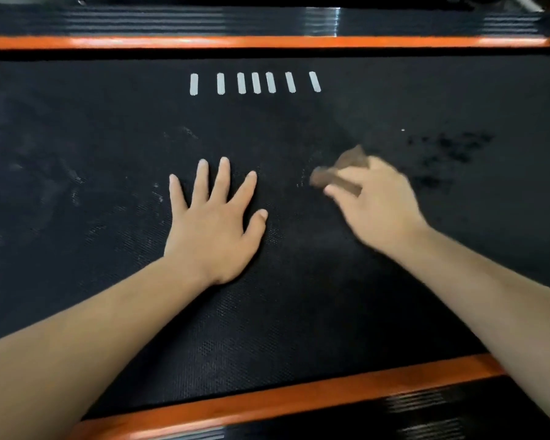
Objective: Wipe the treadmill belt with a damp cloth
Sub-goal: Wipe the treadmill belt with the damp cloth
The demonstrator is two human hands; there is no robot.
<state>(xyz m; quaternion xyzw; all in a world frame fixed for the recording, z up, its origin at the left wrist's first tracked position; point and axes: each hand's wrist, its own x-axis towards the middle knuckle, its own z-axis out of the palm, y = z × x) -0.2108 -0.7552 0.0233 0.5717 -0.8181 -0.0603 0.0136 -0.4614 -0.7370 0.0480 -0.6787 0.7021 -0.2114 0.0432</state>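
The near orange rail (pixel 299 398) lies nearest the person, on the opposite side of the treadmill belt (pixel 299 296) from the row of white marks (pixel 255 83). Both forearms reach over it toward those marks. The belt's long axis runs left to right, parallel to the row.

The left hand (pixel 215 223) lies flat on the belt, nearer than the white marks and slightly left of the row's middle. Its fingers are straight and spread, it holds nothing, and it appears to be bracing the person.

The right hand (pixel 375 204) is nearer than the right end of the row and out to its right. Its fingers are curled round a bunched brown cloth (pixel 353 158), which sticks out on the side toward the marks. Hand and cloth are blurred, which suggests a stroke under way, and I cannot tell how much of the cloth touches the belt.

A patch of dark spots (pixel 448 147), probably damp, lies well right of the marks and just beyond the right hand. Pale dusty smears (pixel 73 185) lie well left of the marks, beyond the left hand.

The dirtier stretch therefore seems to lie left along the belt's length. The cloth hand is the farther of the two from it, and the braced left hand lies between them. The far orange rail (pixel 267 42) runs just beyond the marks.
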